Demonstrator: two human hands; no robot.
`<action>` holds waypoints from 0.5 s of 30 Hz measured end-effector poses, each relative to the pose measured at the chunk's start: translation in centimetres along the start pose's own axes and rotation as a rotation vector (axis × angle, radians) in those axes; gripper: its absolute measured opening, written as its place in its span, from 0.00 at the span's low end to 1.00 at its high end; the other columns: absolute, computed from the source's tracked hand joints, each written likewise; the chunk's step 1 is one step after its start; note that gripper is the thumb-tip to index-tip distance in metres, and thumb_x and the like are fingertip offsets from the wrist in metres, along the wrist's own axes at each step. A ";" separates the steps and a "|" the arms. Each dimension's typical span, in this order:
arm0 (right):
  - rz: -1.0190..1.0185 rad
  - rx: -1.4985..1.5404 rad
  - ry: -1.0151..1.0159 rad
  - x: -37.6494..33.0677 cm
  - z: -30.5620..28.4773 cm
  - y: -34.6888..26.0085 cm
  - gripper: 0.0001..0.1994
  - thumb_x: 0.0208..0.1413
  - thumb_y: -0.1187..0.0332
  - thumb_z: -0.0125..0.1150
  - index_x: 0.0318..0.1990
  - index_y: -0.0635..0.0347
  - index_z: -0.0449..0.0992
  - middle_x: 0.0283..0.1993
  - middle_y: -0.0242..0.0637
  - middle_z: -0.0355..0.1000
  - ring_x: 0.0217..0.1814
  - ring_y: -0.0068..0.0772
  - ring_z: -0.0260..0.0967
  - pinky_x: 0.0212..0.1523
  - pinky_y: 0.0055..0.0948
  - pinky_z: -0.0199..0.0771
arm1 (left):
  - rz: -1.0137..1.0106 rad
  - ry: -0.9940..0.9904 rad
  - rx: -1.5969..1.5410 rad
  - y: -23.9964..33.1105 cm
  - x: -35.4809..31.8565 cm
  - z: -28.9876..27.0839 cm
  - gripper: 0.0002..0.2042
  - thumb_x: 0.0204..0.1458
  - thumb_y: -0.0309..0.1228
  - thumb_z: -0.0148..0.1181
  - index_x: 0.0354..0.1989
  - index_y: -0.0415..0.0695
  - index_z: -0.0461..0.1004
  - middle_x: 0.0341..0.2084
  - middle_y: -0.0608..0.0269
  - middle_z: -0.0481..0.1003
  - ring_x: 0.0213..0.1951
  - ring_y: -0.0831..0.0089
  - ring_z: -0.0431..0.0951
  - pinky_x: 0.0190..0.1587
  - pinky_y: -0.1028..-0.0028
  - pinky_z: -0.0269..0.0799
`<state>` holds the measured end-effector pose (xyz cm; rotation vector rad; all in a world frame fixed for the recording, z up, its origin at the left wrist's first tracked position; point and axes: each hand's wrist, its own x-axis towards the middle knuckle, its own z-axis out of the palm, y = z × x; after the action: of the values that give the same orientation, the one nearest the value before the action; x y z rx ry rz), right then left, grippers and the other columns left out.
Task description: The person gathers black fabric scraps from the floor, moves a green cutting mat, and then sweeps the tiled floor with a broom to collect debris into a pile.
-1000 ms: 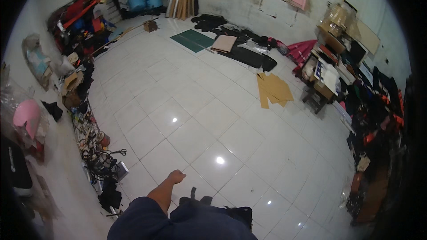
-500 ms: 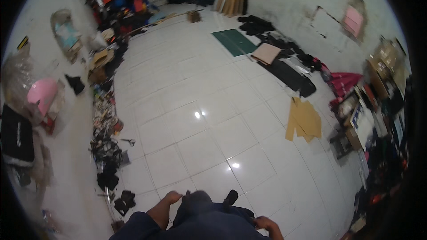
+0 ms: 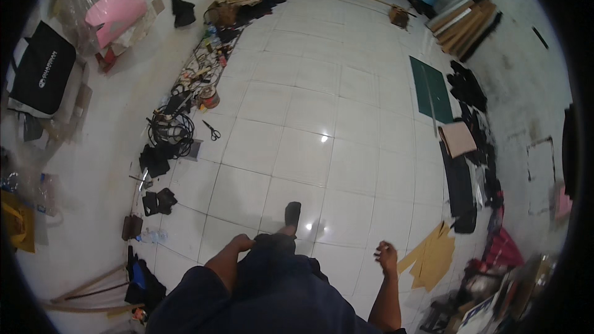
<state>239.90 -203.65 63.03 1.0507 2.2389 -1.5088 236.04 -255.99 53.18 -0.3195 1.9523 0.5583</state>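
My left hand (image 3: 243, 243) is beside my dark trousers at the thigh; its fingers are too unclear to read. Out to the right of my body is my right hand (image 3: 387, 255), raised over the floor with its fingers curled in. A small pale spot shows among those fingers, too small to name. Nearest to this hand lie several tan cut sheets (image 3: 433, 256), flat on the white tiles. One dark-shod foot (image 3: 292, 213) is stepping out ahead of me.
Scissors (image 3: 211, 130) and a coiled black cable (image 3: 170, 135) lie along the left wall. At the right are a green cutting mat (image 3: 431, 88), a folded beige piece (image 3: 458, 140) and a long black roll (image 3: 459, 192). Brown boards (image 3: 467, 25) lean at the back.
My view has turned left and moved forward, so the mat and tan sheets sit farther right. My right hand has swung out from my side. A foot has come forward.
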 end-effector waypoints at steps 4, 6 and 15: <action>0.317 -0.152 -0.286 3.2 1.3 0.9 0.21 0.53 0.57 0.54 0.49 0.63 0.65 0.37 0.45 0.71 0.31 0.38 0.72 0.27 0.34 0.74 | 0.140 0.209 0.094 4.1 3.8 -8.6 0.25 0.44 0.48 0.54 0.41 0.37 0.72 0.41 0.45 0.71 0.45 0.54 0.71 0.49 0.64 0.65; 0.429 0.011 -0.180 2.7 1.7 1.6 0.22 0.52 0.58 0.54 0.48 0.67 0.65 0.34 0.43 0.70 0.27 0.34 0.71 0.22 0.31 0.72 | 0.160 0.268 -0.055 8.7 4.2 -14.1 0.21 0.46 0.45 0.53 0.40 0.38 0.72 0.40 0.46 0.71 0.45 0.55 0.70 0.48 0.64 0.65; 0.845 0.081 -0.209 13.8 -1.4 3.3 0.11 0.54 0.60 0.50 0.37 0.57 0.70 0.22 0.39 0.66 0.23 0.38 0.69 0.19 0.34 0.69 | 0.483 0.407 0.415 24.0 14.7 -26.8 0.10 0.47 0.33 0.50 0.31 0.38 0.71 0.36 0.46 0.72 0.41 0.54 0.71 0.43 0.60 0.67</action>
<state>232.56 -195.80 53.59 1.5089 1.3112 -1.2347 197.88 -248.93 55.25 0.3374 2.4987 0.3913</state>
